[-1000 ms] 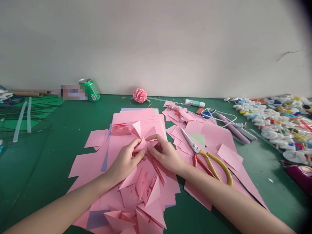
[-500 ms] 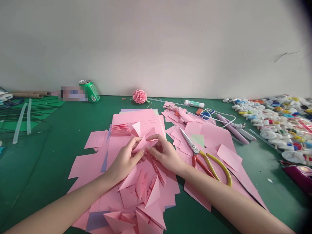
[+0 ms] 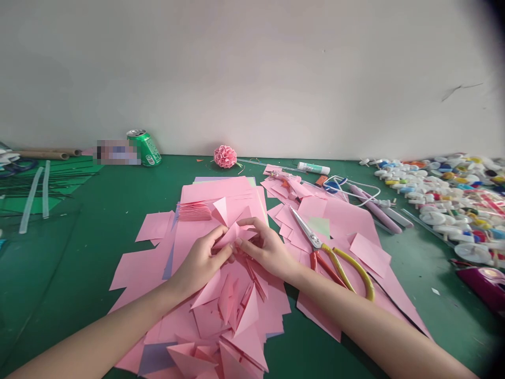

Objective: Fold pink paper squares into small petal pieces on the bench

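Observation:
Between my hands is a folded piece of pink paper point(image 3: 231, 235), pinched from both sides above the paper pile. My left hand point(image 3: 203, 260) grips its left side with thumb and fingers closed. On the other side my right hand point(image 3: 268, 250) holds it, thumb pressed near the middle and index finger bent over the top. The remaining fingertips are partly hidden behind the paper. Just beyond lies a fanned stack of folded pink slips point(image 3: 195, 211). Nearer to me, several folded pink paper pieces point(image 3: 232, 300) rest on flat pink sheets point(image 3: 138, 268).
Scissors point(image 3: 315, 242) with red and yellow handles lie on pink paper to the right. Behind stand a pink paper flower ball point(image 3: 225, 157), a glue stick point(image 3: 313, 168) and a tilted green can point(image 3: 144, 148). Many small plastic pieces point(image 3: 437, 202) cover the far right.
The folded paper has shifted slightly in my fingers, and my right thumb sits a little differently on it. Both hands keep hold of it; the rest looks the same.

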The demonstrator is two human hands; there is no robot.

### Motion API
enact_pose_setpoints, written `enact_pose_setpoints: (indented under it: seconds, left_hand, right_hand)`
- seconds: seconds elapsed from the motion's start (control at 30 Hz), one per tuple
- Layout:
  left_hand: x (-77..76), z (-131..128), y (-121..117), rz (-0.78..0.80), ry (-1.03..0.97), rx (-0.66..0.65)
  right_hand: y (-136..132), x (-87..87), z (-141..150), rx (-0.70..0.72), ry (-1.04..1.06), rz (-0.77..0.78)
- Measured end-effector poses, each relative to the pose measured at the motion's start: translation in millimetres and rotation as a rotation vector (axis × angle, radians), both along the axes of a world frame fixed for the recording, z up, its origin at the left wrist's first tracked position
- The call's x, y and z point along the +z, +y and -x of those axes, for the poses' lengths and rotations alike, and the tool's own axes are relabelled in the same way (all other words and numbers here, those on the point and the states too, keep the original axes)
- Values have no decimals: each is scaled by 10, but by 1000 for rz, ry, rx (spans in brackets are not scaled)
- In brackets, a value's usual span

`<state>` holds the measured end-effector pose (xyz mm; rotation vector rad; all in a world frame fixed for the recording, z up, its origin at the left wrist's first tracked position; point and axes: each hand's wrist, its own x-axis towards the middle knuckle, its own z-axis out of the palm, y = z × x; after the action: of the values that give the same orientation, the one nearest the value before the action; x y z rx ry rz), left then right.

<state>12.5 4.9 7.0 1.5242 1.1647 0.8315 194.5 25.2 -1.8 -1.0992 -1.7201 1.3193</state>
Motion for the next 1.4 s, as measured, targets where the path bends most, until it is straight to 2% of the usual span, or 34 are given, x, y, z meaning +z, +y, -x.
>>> enact_pose_setpoints:
  seconds: [0.27, 0.73, 1.07, 1.4]
  left_hand:
    - [-26, -6, -2, 29, -36, 53]
    - [36, -15, -10, 95, -58, 113]
    - [13, -5, -7, 63, -61, 62]
    - [-8, -4, -2, 91, -37, 88]
  right_hand:
    - [6, -5, 4, -17, -8, 8]
    - [-12, -7, 22, -20, 102, 83]
    - [-14, 9, 18, -10, 14, 37]
    - [-10, 27, 17, -4, -39, 2]
